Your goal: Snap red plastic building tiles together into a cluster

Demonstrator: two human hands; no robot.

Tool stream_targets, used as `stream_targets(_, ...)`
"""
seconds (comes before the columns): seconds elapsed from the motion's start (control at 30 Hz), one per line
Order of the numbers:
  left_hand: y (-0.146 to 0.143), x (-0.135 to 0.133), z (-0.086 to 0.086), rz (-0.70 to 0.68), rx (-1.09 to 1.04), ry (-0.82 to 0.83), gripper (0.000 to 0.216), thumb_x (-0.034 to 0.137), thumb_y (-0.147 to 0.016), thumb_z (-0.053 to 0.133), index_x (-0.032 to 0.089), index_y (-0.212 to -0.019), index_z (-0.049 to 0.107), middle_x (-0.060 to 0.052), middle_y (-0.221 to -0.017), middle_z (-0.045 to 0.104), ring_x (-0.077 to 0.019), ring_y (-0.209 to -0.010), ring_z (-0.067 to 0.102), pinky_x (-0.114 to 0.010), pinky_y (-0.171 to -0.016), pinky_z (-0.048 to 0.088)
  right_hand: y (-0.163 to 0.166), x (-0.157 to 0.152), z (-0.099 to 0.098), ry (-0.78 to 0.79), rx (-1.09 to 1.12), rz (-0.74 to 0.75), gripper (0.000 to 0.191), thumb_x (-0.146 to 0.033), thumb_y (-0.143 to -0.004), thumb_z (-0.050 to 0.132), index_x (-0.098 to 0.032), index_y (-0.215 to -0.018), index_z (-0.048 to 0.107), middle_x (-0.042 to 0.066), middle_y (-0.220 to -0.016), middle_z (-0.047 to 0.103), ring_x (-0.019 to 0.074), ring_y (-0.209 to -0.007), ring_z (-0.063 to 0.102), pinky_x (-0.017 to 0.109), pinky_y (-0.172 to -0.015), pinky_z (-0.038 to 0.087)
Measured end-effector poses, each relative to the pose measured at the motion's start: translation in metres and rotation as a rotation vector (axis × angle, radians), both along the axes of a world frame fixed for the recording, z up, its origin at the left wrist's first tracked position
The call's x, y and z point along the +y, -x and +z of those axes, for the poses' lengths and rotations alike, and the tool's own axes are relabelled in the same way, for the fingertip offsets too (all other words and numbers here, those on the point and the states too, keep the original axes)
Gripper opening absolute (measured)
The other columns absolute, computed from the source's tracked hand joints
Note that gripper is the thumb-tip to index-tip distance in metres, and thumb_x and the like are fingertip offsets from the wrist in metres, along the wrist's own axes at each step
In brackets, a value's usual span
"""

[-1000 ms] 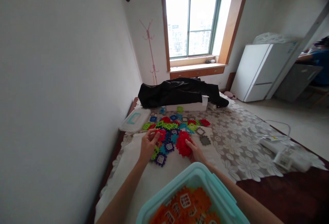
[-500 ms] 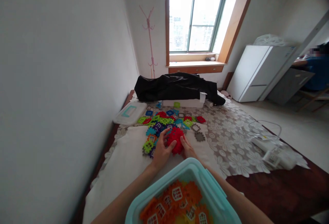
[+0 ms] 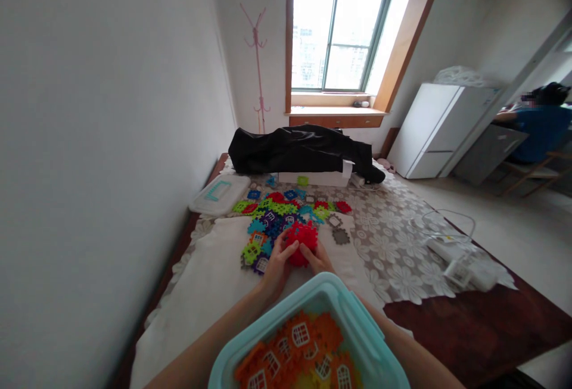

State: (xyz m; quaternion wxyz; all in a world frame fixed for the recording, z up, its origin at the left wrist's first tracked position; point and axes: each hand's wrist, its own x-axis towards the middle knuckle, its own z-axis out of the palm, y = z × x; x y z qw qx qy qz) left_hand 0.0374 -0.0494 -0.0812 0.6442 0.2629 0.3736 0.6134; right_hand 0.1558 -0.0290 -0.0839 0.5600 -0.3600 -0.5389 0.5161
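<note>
Between both hands is a bunch of red interlocking plastic building pieces [image 3: 302, 240], held above the white cloth. My left hand [image 3: 277, 263] grips its left side, thumb across the front. My right hand [image 3: 318, 258] closes on its lower right, with its thumb near the left one; its other fingers are mostly hidden behind the red pieces. Just beyond lies a spread of coloured gear-edged pieces [image 3: 272, 217] in purple, green, blue and red. Close to me, between my forearms, stands a light-blue tub [image 3: 308, 289] holding orange and yellow pieces [image 3: 290, 344], several with white window inserts.
A white lid [image 3: 223, 195] lies at the left by the wall. Black sheeting [image 3: 295, 149] covers something at the back. On the right are a plastic-wrapped white object [image 3: 469, 270] and a cable. Far right, a person in blue [image 3: 540, 127] sits beyond the white fridge [image 3: 440, 130].
My right hand has shifted its grip, its thumb now at the front of the red pieces beside the left thumb. The whole view has turned slightly to the right.
</note>
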Motion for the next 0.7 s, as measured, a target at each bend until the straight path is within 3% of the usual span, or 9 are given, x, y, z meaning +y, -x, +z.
stream_targets(0.1,-0.003,-0.004,0.005,-0.080,-0.076,0.040,0.057,0.034,-0.085,0.078,0.025,-0.136,0.056,-0.012,-0.132,0.069,-0.0271,-0.113,0.071,-0.043,-0.097,0.059,-0.002,0.001,-0.008,-0.048,-0.069,0.027,0.045,-0.049,-0.093,0.068,-0.016,-0.124,0.066,0.012,-0.116,0.073,0.0270,-0.108,0.068,0.039,-0.100,0.052)
stream_targets(0.27,-0.001,-0.008,0.013,-0.127,-0.103,0.071,0.053,0.032,-0.085,0.079,0.025,-0.132,0.056,-0.011,-0.129,0.071,-0.0261,-0.110,0.072,-0.039,-0.089,0.062,-0.003,0.003,-0.015,-0.153,-0.172,0.037,0.038,-0.040,-0.093,0.066,-0.020,-0.125,0.065,0.008,-0.112,0.073,0.0268,-0.103,0.069,0.037,-0.094,0.054)
stream_targets(0.5,-0.001,-0.007,0.018,-0.080,-0.166,0.086,0.059,0.028,-0.086,0.079,0.028,-0.139,0.052,-0.010,-0.132,0.069,-0.0270,-0.111,0.072,-0.041,-0.088,0.063,-0.009,0.009,-0.023,-0.236,-0.272,0.057,0.037,-0.038,-0.097,0.063,-0.019,-0.129,0.060,0.008,-0.114,0.072,0.0249,-0.100,0.069,0.035,-0.091,0.053)
stream_targets(0.7,-0.001,-0.006,0.014,-0.056,-0.173,0.065,0.074,0.023,-0.080,0.087,0.029,-0.143,0.050,-0.009,-0.133,0.068,-0.0225,-0.110,0.071,-0.034,-0.091,0.061,-0.013,0.020,-0.040,-0.320,-0.340,0.128,0.044,-0.040,-0.096,0.066,-0.028,-0.137,0.054,0.008,-0.125,0.068,0.0285,-0.109,0.067,0.040,-0.096,0.054)
